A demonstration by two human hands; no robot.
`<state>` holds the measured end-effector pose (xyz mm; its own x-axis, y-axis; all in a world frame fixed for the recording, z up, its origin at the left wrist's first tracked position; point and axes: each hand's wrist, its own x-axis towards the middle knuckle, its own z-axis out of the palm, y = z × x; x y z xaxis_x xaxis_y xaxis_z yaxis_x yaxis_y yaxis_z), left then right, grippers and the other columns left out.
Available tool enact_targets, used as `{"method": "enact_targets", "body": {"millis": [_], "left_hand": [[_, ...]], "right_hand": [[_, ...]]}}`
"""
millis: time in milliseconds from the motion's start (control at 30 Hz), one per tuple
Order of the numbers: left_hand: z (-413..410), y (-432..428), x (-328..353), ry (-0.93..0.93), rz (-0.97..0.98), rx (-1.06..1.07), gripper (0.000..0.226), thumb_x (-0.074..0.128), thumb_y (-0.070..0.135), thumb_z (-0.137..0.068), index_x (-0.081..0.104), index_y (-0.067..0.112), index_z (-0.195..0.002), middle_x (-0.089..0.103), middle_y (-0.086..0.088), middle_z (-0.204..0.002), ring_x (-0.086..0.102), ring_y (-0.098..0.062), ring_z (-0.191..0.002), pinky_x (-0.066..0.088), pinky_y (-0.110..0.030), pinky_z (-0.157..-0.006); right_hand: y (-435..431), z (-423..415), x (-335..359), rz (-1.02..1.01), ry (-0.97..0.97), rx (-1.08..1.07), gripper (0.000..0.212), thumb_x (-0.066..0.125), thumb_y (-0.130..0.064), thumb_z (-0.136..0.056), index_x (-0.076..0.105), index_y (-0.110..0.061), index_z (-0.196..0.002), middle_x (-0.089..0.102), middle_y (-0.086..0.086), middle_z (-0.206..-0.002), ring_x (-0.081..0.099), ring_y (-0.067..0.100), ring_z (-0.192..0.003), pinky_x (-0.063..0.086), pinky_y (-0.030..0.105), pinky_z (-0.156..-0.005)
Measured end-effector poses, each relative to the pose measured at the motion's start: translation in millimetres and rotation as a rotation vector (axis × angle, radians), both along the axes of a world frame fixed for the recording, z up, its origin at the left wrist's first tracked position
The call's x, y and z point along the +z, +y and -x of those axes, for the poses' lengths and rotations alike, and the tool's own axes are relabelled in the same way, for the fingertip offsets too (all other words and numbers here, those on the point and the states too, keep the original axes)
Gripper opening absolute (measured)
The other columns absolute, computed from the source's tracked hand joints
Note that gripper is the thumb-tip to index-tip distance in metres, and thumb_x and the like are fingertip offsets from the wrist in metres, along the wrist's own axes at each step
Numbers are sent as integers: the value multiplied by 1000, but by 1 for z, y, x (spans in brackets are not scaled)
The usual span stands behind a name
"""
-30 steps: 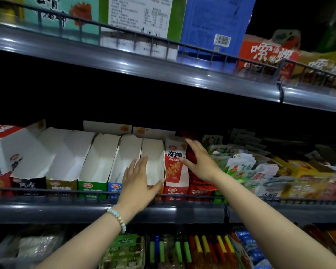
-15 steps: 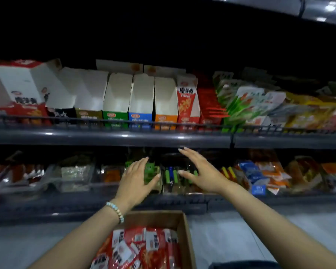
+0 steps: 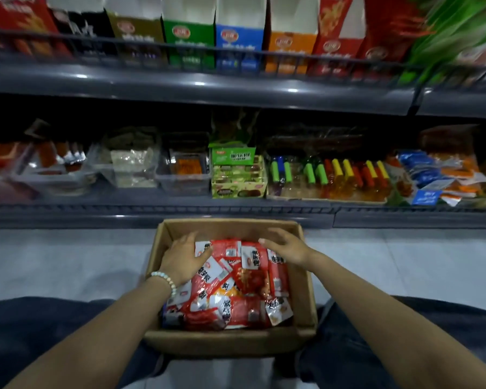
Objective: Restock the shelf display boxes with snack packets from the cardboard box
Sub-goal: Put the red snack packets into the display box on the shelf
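Observation:
An open cardboard box (image 3: pixel 303 282) sits on the floor between my knees, filled with red and white snack packets (image 3: pixel 236 284). My left hand (image 3: pixel 181 258) lies on the left side of the pile, fingers spread over the packets. My right hand (image 3: pixel 285 245) reaches over the far right of the pile with fingers extended, touching the top packets. Neither hand visibly grips a packet. On the upper shelf stands a row of display boxes: green (image 3: pixel 188 37), blue (image 3: pixel 239 40), orange (image 3: pixel 291 46) and red (image 3: pixel 338 37), their white insides showing.
A wire rail (image 3: pixel 236 56) fronts the upper shelf. The lower shelf (image 3: pixel 180 211) holds clear tubs, a green snack carton (image 3: pixel 237 175) and coloured tubes (image 3: pixel 334 175). Grey tiled floor lies on both sides of the box. My dark-trousered legs flank it.
My view dropped from the shelf display boxes to the floor. Both hands came down from the shelf onto the packets in the cardboard box.

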<state>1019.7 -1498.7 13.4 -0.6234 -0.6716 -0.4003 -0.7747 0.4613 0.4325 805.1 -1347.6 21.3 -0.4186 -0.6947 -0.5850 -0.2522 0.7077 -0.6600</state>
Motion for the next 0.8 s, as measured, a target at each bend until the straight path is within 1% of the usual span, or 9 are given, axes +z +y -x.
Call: {"method": "enact_targets", "body": {"millis": [100,167,300,367,400,533,633,733,800], "left_hand": [[-2,2,-21,-21,-76,8,67,41,61,-91,38,17,-142,46,-5,-143,45,-25,-129,35,-41,-110],[-1,1,-40,-35,-135,26,79,34,72,-84,36,21,-144,44,-3,-146,45,-22,-130,34,-44,-111],[11,10,-69,-39,-268,127,70,39,56,-95,25,16,-150,28,-4,-156,30,-23,-141,26,-37,-116],[22,16,-79,-10,-325,147,67,39,51,-97,25,12,-150,26,-5,-156,30,-23,-141,24,-33,-116],[28,19,-84,-2,-369,144,67,38,52,-97,25,13,-150,27,-5,-156,32,-23,-140,26,-33,-115],[49,33,-100,-18,-502,116,62,32,50,-100,22,17,-152,24,-5,-157,28,-24,-142,24,-36,-116],[58,42,-107,-83,-405,-59,60,22,52,-100,16,23,-153,15,1,-160,12,-23,-147,13,-40,-120],[61,45,-116,-129,-319,-189,57,12,52,-100,6,31,-153,4,4,-161,2,-21,-148,7,-43,-120],[61,47,-118,-152,-287,-226,55,9,55,-99,-3,41,-150,-9,4,-160,-4,-22,-148,3,-45,-120]], "right_hand": [[2,-4,-37,-41,-47,-51,61,60,-42,-89,41,-13,-140,45,4,-141,45,20,-128,37,19,-101],[3,-9,-56,-44,-95,-78,56,61,-41,-89,46,-12,-135,49,1,-136,50,18,-120,41,13,-94],[9,-10,-91,-73,-160,-214,76,60,-59,-81,37,-20,-141,44,5,-144,48,26,-127,38,38,-108],[12,-6,-113,-102,-204,-294,105,57,-83,-61,34,-24,-144,41,5,-147,46,28,-129,37,45,-109],[13,-4,-122,-104,-229,-323,110,54,-88,-56,33,-27,-145,37,5,-150,42,28,-133,34,48,-111],[12,-6,-126,-129,-272,-394,76,44,-64,-86,25,-28,-149,33,2,-151,36,27,-137,25,42,-115],[10,-7,-132,-147,-299,-367,63,34,-55,-96,20,-27,-150,22,3,-156,22,25,-143,16,37,-117],[6,-17,-141,-114,-280,-266,59,24,-59,-96,17,-34,-150,0,-6,-160,-3,19,-148,1,46,-119],[1,-27,-143,-91,-264,-217,59,19,-62,-95,15,-39,-149,-5,-8,-160,-9,18,-147,-1,51,-118]]}}
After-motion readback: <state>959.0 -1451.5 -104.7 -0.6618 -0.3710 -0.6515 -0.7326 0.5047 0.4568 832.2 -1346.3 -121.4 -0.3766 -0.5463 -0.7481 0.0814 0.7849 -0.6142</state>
